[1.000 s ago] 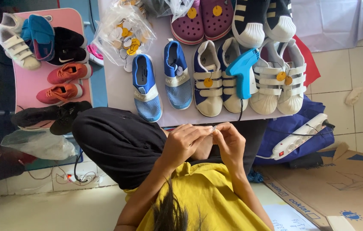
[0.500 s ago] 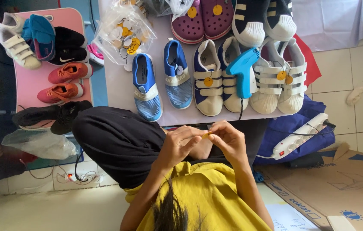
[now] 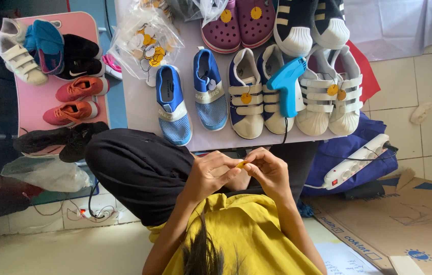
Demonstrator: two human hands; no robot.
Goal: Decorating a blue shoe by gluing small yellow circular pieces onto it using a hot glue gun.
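Both hands meet at lower centre: left hand (image 3: 211, 173) and right hand (image 3: 269, 170) pinch a small yellow tag (image 3: 240, 164). Looks light, thin, bendy; grip by its edges.

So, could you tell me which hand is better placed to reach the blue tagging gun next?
Probably the right hand: the blue tagging gun lies on its side of the table, while the left hand pinches the small yellow tag.

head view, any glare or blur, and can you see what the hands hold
Head view: even daylight, soft shadows, mild glare on the plastic bag; shoes sharp. Left hand and right hand meet on a small yellow tag, mostly hidden by fingers.
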